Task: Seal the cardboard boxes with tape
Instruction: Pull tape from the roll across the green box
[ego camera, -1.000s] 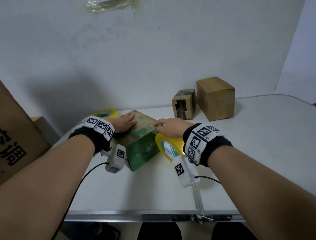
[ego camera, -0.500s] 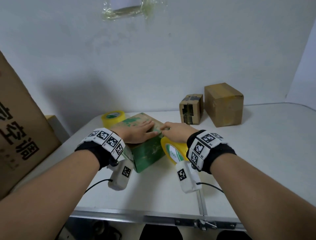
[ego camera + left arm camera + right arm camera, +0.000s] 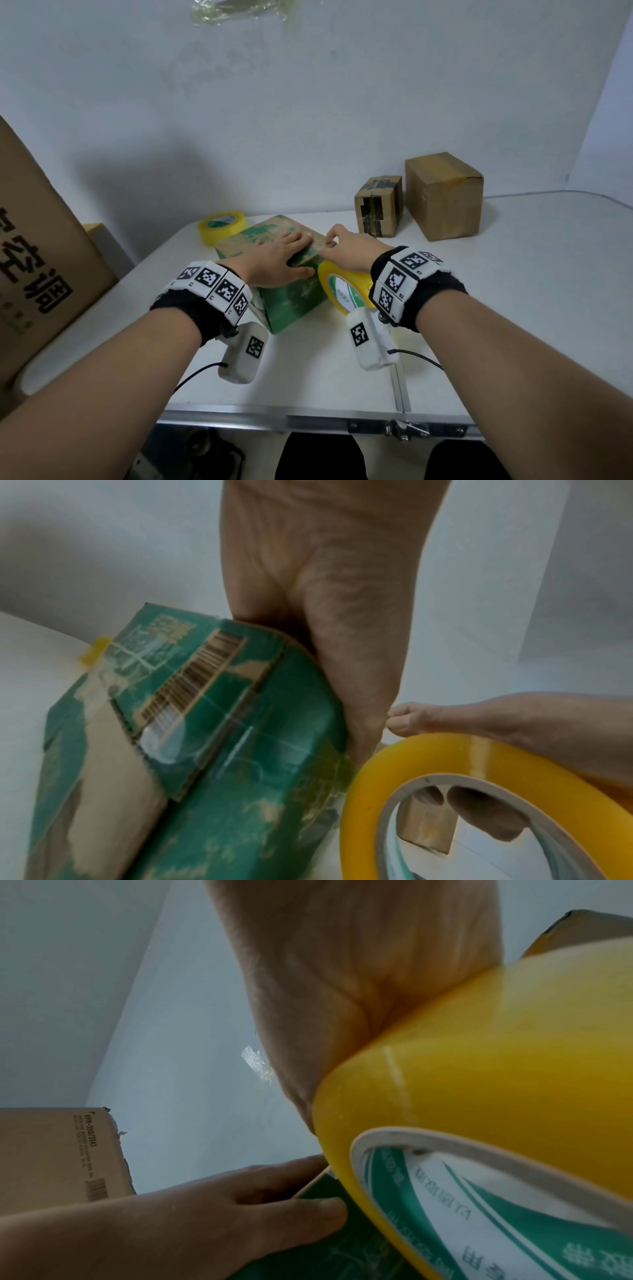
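A green printed cardboard box (image 3: pixel 294 301) lies on the white table (image 3: pixel 513 291). My left hand (image 3: pixel 284 257) rests flat on its top with straight fingers, thumb near the right edge. My right hand (image 3: pixel 337 245) grips a yellow tape roll (image 3: pixel 342 291) held against the box's right side, fingertips at the top edge. In the left wrist view the box (image 3: pixel 205 750) fills the lower left, and right-hand fingers show inside the roll's (image 3: pixel 445 756) core. The right wrist view shows the roll (image 3: pixel 496 1069) close up and my left hand (image 3: pixel 205 1204) on the box (image 3: pixel 322 1188).
A second yellow tape roll (image 3: pixel 221 228) lies behind the green box. Two brown boxes (image 3: pixel 378 205) (image 3: pixel 443 195) stand at the back right by the wall. A large printed carton (image 3: pixel 44 257) stands left of the table. The table's metal front edge (image 3: pixel 308 418) is near me.
My left hand has slid to the right across the box top, towards my right hand. The right hand and its tape roll stay at the box's right edge.
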Tool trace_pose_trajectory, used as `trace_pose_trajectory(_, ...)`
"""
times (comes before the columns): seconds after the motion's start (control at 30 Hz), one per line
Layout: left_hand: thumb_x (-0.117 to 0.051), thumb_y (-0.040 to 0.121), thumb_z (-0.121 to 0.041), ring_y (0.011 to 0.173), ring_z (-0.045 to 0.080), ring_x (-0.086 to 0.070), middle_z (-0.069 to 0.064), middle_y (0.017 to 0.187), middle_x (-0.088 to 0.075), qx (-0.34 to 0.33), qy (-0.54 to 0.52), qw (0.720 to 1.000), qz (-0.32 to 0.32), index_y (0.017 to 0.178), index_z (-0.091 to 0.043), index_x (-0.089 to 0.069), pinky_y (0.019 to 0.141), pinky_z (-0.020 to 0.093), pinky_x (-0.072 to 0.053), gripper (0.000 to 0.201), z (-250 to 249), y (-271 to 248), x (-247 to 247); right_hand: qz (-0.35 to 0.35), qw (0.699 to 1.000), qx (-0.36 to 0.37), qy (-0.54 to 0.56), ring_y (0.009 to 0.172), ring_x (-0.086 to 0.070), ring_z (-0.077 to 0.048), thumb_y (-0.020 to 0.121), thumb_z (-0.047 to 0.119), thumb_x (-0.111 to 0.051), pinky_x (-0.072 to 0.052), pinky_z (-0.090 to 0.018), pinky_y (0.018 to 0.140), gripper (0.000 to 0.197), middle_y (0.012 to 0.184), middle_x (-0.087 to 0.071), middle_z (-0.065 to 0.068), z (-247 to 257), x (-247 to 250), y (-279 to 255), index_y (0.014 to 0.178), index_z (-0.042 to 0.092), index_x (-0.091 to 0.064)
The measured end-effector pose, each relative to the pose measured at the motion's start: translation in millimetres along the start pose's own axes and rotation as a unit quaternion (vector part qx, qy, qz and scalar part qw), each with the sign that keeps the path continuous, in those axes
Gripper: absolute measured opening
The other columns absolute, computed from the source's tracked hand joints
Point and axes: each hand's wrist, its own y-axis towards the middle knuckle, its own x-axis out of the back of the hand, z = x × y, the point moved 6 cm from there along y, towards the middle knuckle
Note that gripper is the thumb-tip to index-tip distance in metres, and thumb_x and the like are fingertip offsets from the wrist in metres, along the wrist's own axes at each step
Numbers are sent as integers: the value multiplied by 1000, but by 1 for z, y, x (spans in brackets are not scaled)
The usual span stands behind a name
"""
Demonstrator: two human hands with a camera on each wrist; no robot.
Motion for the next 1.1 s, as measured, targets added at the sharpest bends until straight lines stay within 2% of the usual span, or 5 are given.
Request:
trace_pose_trajectory(0.4, -46, 95, -56, 150, 18, 10, -3, 163, 10, 3, -12, 1000, -16, 155, -33, 4, 116, 63, -8, 81, -4, 8, -13, -13, 998, -28, 61, 126, -50, -30, 95, 53, -47, -40, -34, 90, 74, 141, -48, -17, -14, 1, 4, 147, 4, -27)
trace_pose_trajectory(0.6, -44, 99, -49, 150, 20, 1, -1, 164, 2, -4, -36, 999, -9, 156, -28, -2, 120, 40, -8, 74, -7, 3, 0, 4, 987, -48, 154, 131, -46, -32, 93, 63, -46, -39, -36, 103, 83, 148, -44, -18, -34, 8, -4, 147, 1, -35)
trace_pose_trajectory(0.77, -43, 97, -53, 146, 19, -21, -4, 160, -20, -31, 19, 999, -39, 155, -31, -14, 118, 37, -18, 68, 1, 6, 23, -35, 949, 0, 314, 98, -60, -33, 88, 48, -65, -47, -39, 88, 48, 97, -59, -20, -26, 26, -13, 103, 2, -62)
trace_pose_trajectory(0.9, -52, 98, -40, 120, 4, -44, -22, 135, -43, -51, -143, 988, 2, 146, -39, -35, 103, 20, -29, 50, 3, -6, 51, -69, 911, 72, 400, 118, -53, -27, 91, 40, -65, -43, -42, 100, 47, 125, -55, -8, -1, 60, -26, 125, 11, -53)
trace_pose_trajectory(1.1, -62, 92, -35, 96, 18, -71, -1, 110, -73, 37, -414, 907, 62, 125, -28, -60, 86, 32, -57, 33, 31, -10, 74, -103, 878, 139, 446, 103, -65, -30, 78, 50, -71, -53, -47, 93, 50, 116, -65, -11, 44, 103, -24, 113, 19, -56)
